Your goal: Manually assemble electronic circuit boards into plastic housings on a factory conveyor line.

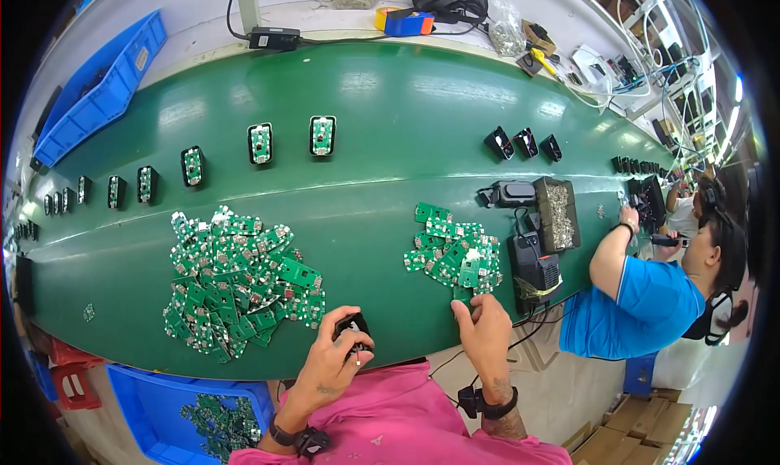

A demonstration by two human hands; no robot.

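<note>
My left hand (331, 363) is wrapped round a small black plastic housing (353, 325) at the table's front edge; its inside is partly hidden by my fingers. My right hand (486, 335) reaches to the near edge of a small pile of green circuit boards (445, 249), thumb and forefinger pinching one circuit board (462, 293). To the left of my left hand spreads a larger heap of circuit boards (236, 282). Black housings with boards fitted in them, such as this one (322, 136), stand in a curving row across the far left of the table.
Three black housings (526, 143) sit at the far right. Right of the small pile are a parts tray (557, 215) full of small metal pieces and a black power unit (535, 262). A blue bin (134, 412) with boards stands below left. A co-worker (650, 302) sits on the right.
</note>
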